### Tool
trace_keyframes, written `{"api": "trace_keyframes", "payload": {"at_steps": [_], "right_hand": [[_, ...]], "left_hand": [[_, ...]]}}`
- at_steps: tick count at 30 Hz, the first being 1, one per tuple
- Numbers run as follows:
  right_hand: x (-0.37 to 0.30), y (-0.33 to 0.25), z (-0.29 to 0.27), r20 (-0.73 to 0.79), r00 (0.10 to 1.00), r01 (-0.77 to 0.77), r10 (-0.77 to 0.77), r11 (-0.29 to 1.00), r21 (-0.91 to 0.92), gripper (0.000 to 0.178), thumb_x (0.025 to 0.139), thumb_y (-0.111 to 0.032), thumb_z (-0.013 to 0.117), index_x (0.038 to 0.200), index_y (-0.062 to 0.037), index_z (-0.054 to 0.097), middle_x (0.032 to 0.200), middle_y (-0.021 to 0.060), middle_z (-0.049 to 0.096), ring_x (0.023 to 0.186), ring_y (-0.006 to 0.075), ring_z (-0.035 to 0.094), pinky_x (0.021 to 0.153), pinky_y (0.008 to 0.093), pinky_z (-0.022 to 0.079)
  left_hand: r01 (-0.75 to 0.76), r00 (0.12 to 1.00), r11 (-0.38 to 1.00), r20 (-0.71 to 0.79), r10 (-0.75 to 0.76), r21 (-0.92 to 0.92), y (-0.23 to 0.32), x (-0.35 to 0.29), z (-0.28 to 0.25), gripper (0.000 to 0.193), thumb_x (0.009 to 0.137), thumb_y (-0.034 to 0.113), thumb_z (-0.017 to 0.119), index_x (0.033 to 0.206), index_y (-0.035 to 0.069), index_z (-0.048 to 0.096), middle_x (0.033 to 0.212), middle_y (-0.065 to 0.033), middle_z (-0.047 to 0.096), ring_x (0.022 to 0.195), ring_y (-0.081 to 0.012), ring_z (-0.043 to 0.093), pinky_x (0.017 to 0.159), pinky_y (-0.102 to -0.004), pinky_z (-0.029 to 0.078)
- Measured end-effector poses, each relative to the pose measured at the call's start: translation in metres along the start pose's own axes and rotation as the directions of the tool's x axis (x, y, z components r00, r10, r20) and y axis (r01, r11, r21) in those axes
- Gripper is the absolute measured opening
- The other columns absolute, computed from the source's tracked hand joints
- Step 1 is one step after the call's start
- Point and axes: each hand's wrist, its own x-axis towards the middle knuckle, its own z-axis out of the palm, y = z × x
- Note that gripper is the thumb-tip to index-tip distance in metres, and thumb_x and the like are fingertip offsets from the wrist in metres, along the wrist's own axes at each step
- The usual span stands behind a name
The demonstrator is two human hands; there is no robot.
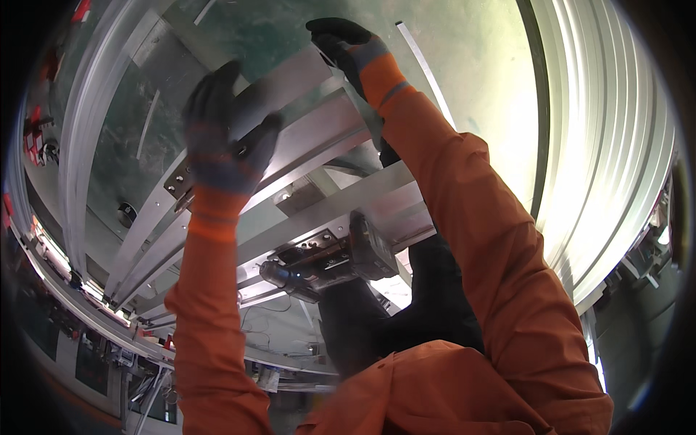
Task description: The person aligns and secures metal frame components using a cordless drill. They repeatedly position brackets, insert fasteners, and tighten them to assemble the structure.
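A short, flat silver metal profile (286, 85) lies slantwise between my two gloved hands. My left hand (226, 138), slightly blurred, is at its left end, with the thumb on the near side and the fingers on the far side. At the right end, my right hand (346, 52) closes round the profile's edge; part of its grip is hidden. Just nearer to me, a wider metal profile (319, 138) runs parallel to it. A cordless drill (319, 272) lies on its side on the profiles close to my body.
Long metal profiles (156, 243) with drilled holes stretch toward the lower left. A green worktop (279, 29) spreads beyond my hands, with a thin pale strip (428, 72) on it. Stacked long profiles (602, 145) line the right side. More bars (87, 109) curve along the left.
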Motion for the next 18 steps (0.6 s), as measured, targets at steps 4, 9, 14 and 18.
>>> {"api": "trace_keyframes", "payload": {"at_steps": [4, 9, 14, 18], "right_hand": [[-0.001, 0.015, -0.002, 0.011, 0.994, 0.106, -0.107, 0.953, -0.282, 0.031, 0.096, -0.010, 0.066, 0.124, -0.0127, 0.079, 0.109, 0.0085, 0.082, 0.090, 0.0148, 0.073, 0.084, 0.0304, 0.058], [-0.001, 0.013, -0.015, 0.044, 0.986, -0.153, 0.161, 0.977, -0.145, 0.034, 0.097, -0.020, 0.070, 0.129, -0.0102, 0.077, 0.112, 0.0093, 0.081, 0.090, 0.0191, 0.075, 0.084, 0.0333, 0.059], [0.013, 0.017, -0.037, 0.233, 0.957, -0.152, 0.175, 0.982, -0.116, 0.050, 0.095, -0.038, 0.077, 0.134, -0.0068, 0.073, 0.122, 0.0107, 0.078, 0.105, 0.0242, 0.075, 0.096, 0.0346, 0.059], [0.029, 0.013, -0.033, 0.346, 0.928, -0.032, 0.138, 0.955, -0.296, 0.055, 0.095, -0.033, 0.078, 0.141, -0.0055, 0.067, 0.129, 0.0107, 0.075, 0.117, 0.0236, 0.073, 0.102, 0.0361, 0.059]], "left_hand": [[0.164, 0.964, 0.986, 0.208, -0.165, 0.021, 0.007, 0.045, 0.046, 0.048, 0.087, 0.031, 0.084, 0.129, 0.011, 0.072, 0.127, -0.0206, 0.071, 0.111, -0.0424, 0.069, 0.097, -0.0478, 0.056], [0.182, 0.969, 0.978, 0.186, -0.160, -0.106, 0.014, 0.059, 0.059, 0.045, 0.089, 0.033, 0.082, 0.128, 0.013, 0.072, 0.106, -0.0155, 0.077, 0.096, -0.0354, 0.075, 0.085, -0.0418, 0.060], [0.182, 0.971, 0.982, 0.166, -0.172, -0.045, 0.022, 0.064, 0.063, 0.039, 0.090, 0.029, 0.081, 0.124, 0.012, 0.073, 0.101, -0.0139, 0.078, 0.091, -0.0330, 0.077, 0.081, -0.0386, 0.060], [0.191, 0.971, 0.980, 0.155, -0.182, -0.048, 0.025, 0.064, 0.057, 0.037, 0.091, 0.028, 0.079, 0.123, 0.011, 0.072, 0.098, -0.0131, 0.078, 0.091, -0.0325, 0.077, 0.080, -0.0396, 0.060]]}}
